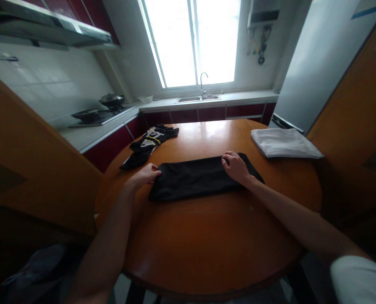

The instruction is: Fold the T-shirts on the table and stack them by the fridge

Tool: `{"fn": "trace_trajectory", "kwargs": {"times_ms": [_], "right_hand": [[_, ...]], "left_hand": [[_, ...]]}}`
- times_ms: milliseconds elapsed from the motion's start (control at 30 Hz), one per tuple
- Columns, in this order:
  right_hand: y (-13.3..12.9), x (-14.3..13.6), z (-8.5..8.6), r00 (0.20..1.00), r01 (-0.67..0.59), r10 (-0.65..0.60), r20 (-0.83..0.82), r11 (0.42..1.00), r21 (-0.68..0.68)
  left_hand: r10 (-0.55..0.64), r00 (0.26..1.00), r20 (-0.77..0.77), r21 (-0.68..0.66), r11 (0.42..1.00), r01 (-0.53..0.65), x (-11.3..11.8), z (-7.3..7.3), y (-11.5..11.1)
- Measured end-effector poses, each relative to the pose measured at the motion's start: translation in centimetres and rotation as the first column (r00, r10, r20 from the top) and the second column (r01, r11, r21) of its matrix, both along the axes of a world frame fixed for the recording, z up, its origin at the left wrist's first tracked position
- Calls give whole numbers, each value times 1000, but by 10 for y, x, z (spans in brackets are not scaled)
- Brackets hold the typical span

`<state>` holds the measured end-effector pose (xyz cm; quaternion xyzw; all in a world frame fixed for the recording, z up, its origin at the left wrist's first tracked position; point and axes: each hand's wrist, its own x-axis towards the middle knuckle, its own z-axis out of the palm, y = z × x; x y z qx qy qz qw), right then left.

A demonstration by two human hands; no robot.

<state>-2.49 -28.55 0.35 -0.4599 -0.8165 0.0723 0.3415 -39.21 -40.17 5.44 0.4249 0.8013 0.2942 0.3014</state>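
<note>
Two bare hands work at one black cloth (196, 179), which lies as a long, flat strip across the middle of the worktop (213, 245). The left hand (148, 173) is at its left end, the grip narrow, thumb and fingers closed on the edge. The right hand (235, 166) lies over the right part, close to the far edge, fingers curled; I cannot tell whether this grip pinches any fabric or only presses on it. The step in hand looks like straightening the strip, and the next move seems to call for a steady pinch at the left end and light pressure at the right, so that the layers stay aligned.

Round and polished, the worktop catches window light at its far side. A dark garment (137, 158) with white and yellow print lies crumpled at far left, and a folded white cloth (284, 143) lies at far right, both apart from the strip.

Beyond is a kitchen: sink (188, 99) and tap (202, 84) below a bright window (175, 42), a pan (85, 114) and a lidded pot (112, 100) at far left under a hood (64, 31), and a tall pale fridge (314, 55) to the right.
</note>
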Motion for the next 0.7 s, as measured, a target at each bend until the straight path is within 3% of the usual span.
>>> {"fn": "trace_trajectory", "kwargs": {"times_ms": [133,267,333,400,467,533,600,700], "right_hand": [[-9,-7,6,998,-46,42,-48,996,-77],[-18,-22,2,961,-211,159,-225,950,-230],[-23,-32,-3,898,-362,239,-370,878,-313],[-28,-41,-8,819,-501,268,-508,765,-404],[-34,-49,-12,746,-603,244,-620,643,-473],[-39,-55,-15,687,-669,212,-695,556,-492],[-42,-57,-17,647,-711,217,-731,517,-476],[-44,-57,-19,624,-733,234,-746,506,-455]], "left_hand": [[-137,981,139,156,981,115,11,4,0],[-293,950,110,377,897,233,35,0,4],[-350,934,71,472,837,278,54,-5,6],[-400,915,59,535,786,309,74,-11,7],[-435,898,65,563,759,327,94,-20,7],[-465,883,68,567,746,349,109,-29,7],[-502,861,79,560,737,378,119,-39,6],[-535,839,98,546,734,404,126,-53,7]]}}
